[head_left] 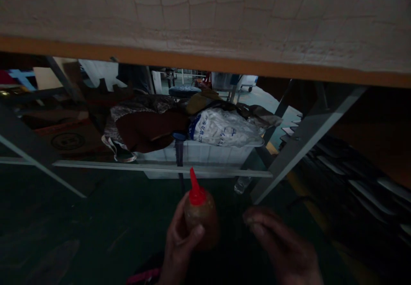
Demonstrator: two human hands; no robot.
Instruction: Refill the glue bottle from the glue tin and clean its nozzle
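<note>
A squeeze bottle (pixel 205 223) with a red pointed nozzle cap (pixel 197 193) stands upright in my left hand (pixel 181 238). My left fingers wrap around its side, the thumb lying across the front. The bottle body looks translucent and brownish in the dim light. To the right of it, apart from the bottle, is my right hand (pixel 279 242). Its thumb and fingertips are pinched together, and whatever may be between them is too dark and small to make out. Both hands are low, in front of a table's underside.
A table top (pixel 205 15) with an orange edge spans the upper view. Below are a grey metal frame (pixel 160 167), a white bin (pixel 218 158) topped with a brown cloth (pixel 147 129) and a printed plastic bag (pixel 224 129), and a clear bottle (pixel 242 184). A cardboard box (pixel 67 137) stands left.
</note>
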